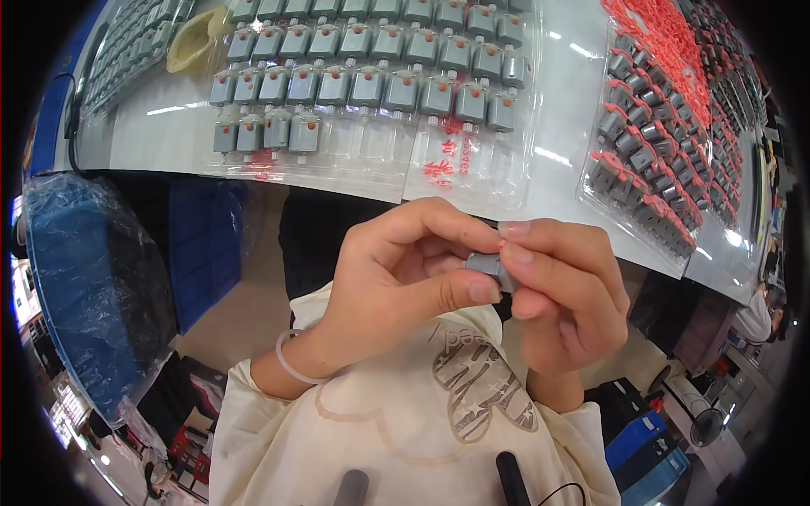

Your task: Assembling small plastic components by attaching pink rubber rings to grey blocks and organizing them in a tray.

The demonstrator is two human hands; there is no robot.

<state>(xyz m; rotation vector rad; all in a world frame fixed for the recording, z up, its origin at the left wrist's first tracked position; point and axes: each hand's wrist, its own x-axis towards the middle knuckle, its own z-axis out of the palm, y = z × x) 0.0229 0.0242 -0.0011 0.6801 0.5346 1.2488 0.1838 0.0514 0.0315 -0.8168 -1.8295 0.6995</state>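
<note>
Head view: we look down past a cream shirt (380, 422) to a white table (561, 126) on the far side.
Left hand (384, 270): we see its thumb and index finger pinching a grey motor (485, 264) from near and far, the other fingers curled and partly hidden.
Right hand (578, 295): we see its fingertips drawn together, pinching at the right end of the motor, where a small red piece (502, 244) shows; we cannot tell whether that piece is fixed on.
Motor in hand: we find it between both hands, raised in front of the shirt, clear of the trays.
Clear trays (363, 169): we see these on the table, far and left of middle, carrying rows of dotted motors (367, 88).
Right tray (606, 212): we see red-topped motors (633, 118) in slanting rows, with a red heap (654, 29) beyond.
Wristband (289, 363): we see it, pale, around the left wrist.
Far left: we see a pale yellow object (196, 42) beside the dotted motors.
</note>
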